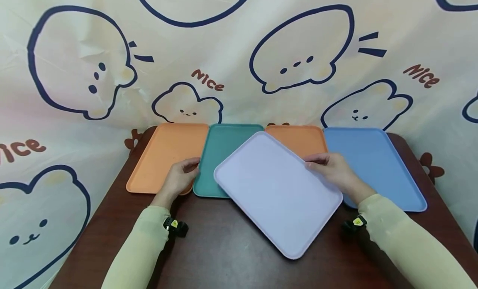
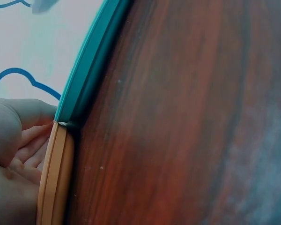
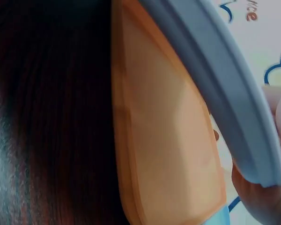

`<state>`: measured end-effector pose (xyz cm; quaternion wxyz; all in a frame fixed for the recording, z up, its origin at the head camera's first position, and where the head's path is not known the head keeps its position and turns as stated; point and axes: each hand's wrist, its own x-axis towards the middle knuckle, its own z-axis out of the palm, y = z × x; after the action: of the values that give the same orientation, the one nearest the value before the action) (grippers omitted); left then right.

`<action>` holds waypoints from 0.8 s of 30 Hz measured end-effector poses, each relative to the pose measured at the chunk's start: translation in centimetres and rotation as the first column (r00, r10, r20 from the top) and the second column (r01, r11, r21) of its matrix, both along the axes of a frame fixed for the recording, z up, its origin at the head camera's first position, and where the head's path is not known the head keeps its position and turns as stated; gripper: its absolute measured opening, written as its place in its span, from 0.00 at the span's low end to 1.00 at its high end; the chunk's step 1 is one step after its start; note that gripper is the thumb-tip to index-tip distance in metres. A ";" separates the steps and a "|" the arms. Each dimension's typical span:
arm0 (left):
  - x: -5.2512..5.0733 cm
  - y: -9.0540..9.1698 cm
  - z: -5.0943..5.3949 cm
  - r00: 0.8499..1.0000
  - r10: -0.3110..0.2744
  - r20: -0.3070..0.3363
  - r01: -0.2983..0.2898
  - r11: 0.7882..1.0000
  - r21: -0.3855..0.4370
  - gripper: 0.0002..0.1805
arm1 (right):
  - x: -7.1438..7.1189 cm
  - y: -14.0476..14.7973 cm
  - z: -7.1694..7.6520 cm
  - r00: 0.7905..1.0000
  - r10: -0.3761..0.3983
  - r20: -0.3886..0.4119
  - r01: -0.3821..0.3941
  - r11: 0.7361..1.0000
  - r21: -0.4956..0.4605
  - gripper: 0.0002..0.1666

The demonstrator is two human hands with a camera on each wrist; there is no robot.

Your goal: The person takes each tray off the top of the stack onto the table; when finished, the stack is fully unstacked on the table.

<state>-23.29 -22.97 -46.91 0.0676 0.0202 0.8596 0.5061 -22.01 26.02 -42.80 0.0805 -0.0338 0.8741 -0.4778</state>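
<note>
A pale lavender tray [image 1: 278, 193] slants across the middle of the table. My right hand [image 1: 334, 170] grips its upper right edge, with the thumb on the top face. In the right wrist view this tray [image 3: 225, 89] is raised above an orange tray [image 3: 171, 122]. On the left, my left hand [image 1: 179, 177] lies over the other orange tray [image 1: 168, 156], its fingertips touching the left rim of a green tray [image 1: 224, 156]. The left wrist view has that hand [image 2: 18, 136] at the corner where the green tray [image 2: 89, 65] meets the orange one [image 2: 56, 173].
A blue tray [image 1: 373, 168] lies at the right end of the row, on the dark brown wooden table [image 1: 209, 239]. Behind the table hangs a pale cloth [image 1: 231, 52] printed with cartoon bears. Both wrists wear a strap with a small black camera.
</note>
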 end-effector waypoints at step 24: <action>0.0 -0.2 0.0 1.000 -0.007 0.003 0.007 1.000 -0.023 0.26 | 3.0 -7.5 -1.2 0.792 0.602 -0.101 -0.568 0.788 0.239 0.07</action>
<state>-23.33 -23.14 -46.92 0.0707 0.0217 0.8651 0.4962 -18.99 18.53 -44.02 0.1522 -0.3365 0.8665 -0.3360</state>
